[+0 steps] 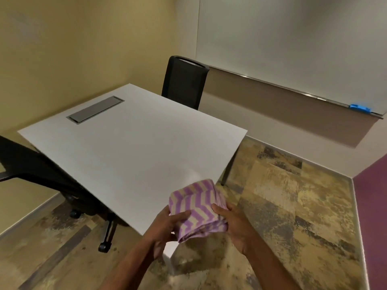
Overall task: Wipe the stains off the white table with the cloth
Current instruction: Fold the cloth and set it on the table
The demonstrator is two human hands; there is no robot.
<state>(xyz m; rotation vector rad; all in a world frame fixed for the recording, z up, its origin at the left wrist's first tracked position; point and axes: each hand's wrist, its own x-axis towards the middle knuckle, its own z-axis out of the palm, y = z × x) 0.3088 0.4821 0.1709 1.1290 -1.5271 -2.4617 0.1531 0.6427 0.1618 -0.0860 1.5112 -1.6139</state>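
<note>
A folded cloth (198, 208) with purple and cream zigzag stripes is held over the near corner of the white table (134, 143). My left hand (167, 228) grips its left side, thumb on top. On the cloth's right side my right hand (232, 225) holds it the same way. The cloth is above the tabletop; whether it touches the surface I cannot tell. No stains show clearly on the table from here.
A grey cable hatch (95, 109) is set into the table's far left. One black chair (183, 81) stands at the far side, another (41, 170) at the left. A whiteboard (293, 42) with a blue eraser (359, 107) hangs on the right wall.
</note>
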